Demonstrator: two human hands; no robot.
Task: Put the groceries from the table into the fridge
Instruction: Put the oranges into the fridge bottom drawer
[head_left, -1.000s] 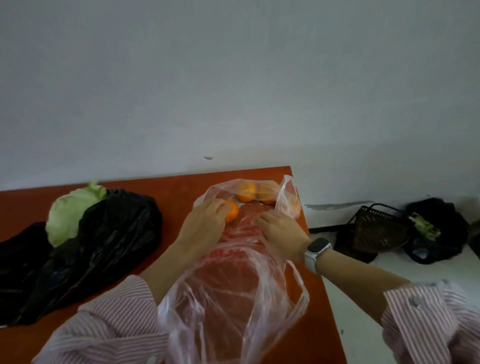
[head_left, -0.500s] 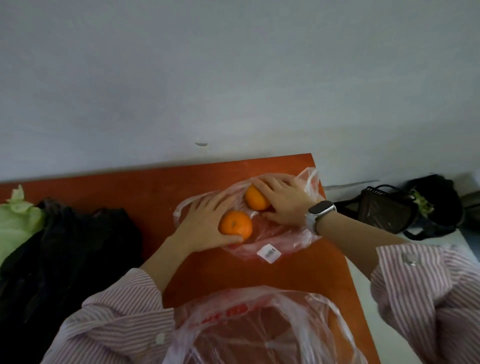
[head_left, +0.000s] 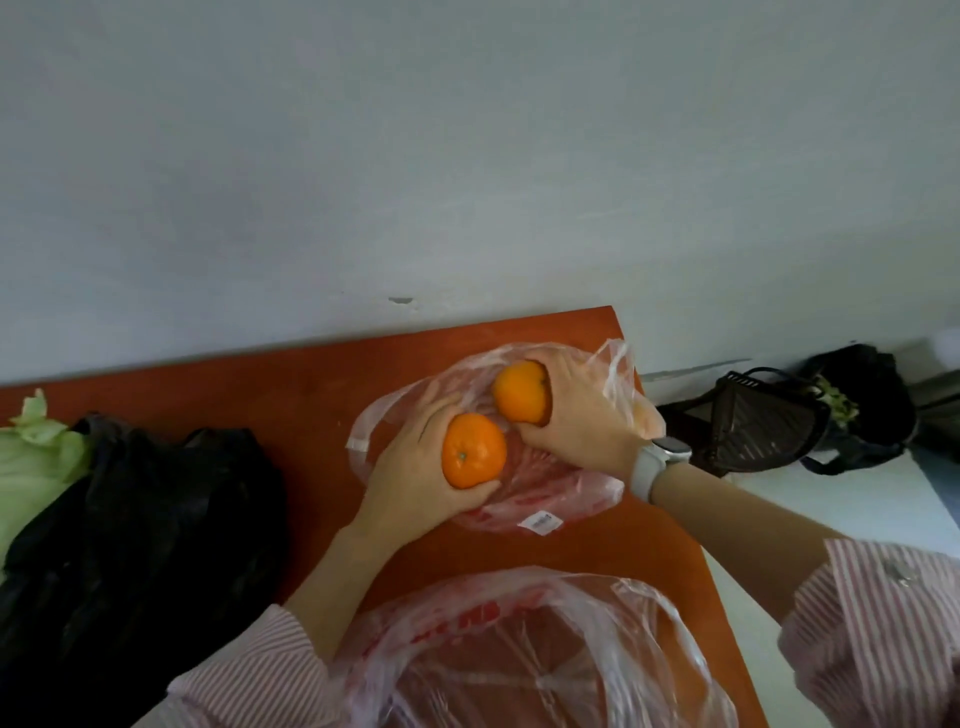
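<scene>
L hand (head_left: 415, 483): closed round near orange (head_left: 474, 451); thumb under it, fingers behind. Fruit's stem dimple faces cam.
R hand (head_left: 576, 421): gripping far orange (head_left: 521, 392); fingers over top, thumb at its lower edge. Pale watch (head_left: 655, 462) on wrist.
Oranges: side by side, nearly touching, far one up & to the right of near one. Both held just over the small bag; can't tell if either touches the plastic.
Small bag (head_left: 519, 499): clear w/ red print, lying flat-ish on table near far right corner, under both hands. White label (head_left: 540, 521) on its near edge. Handle loop sticks up right of R hand. Blurry orange tint in its right part by the watch; can't tell what.
Big bag (head_left: 545, 654): clear w/ red print, open mouth up, at near table edge btwn the two forearms. Contents not clear.
Table (head_left: 291, 384): orange-red top, pushed against grey wall (head_left: 467, 156).
Black bag (head_left: 135, 545): crumpled, left part of table, well apart from oranges.
Cabbage (head_left: 36, 457): pale green, at far left, partly tucked in black bag.
Sleeves: pink-white stripe, both arms, cuffs pushed back from wrists.
Floor right of table: dark mesh basket (head_left: 763, 421) tipped on its side, dark sack (head_left: 857, 400) just behind w/ green leaves poking out.
Fridge: not in shot.
</scene>
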